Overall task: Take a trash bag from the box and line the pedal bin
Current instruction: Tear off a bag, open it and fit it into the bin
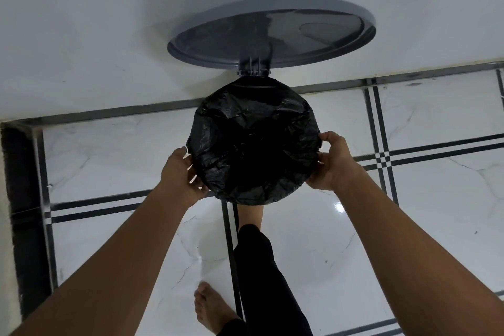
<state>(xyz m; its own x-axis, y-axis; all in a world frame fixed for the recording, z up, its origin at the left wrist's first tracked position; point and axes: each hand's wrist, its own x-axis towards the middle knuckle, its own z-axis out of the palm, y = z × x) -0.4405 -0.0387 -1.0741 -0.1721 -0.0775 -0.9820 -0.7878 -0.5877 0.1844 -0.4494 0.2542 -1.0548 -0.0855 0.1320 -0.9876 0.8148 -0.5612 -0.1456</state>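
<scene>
The left hand (182, 173) grips the left edge of the black trash bag (253, 142), which is spread over the pedal bin's mouth under the raised grey lid (270, 33), its fingers seemingly curled beneath the plastic, while the right hand (333, 163) pinches the right edge.

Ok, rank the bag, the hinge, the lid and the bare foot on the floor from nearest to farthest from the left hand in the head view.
1. Bag: gripped by the left hand at its left edge.
2. Hinge: behind the bag, at the wall.
3. Foot and lid: foot below, lid up against the wall; too close to call.
</scene>
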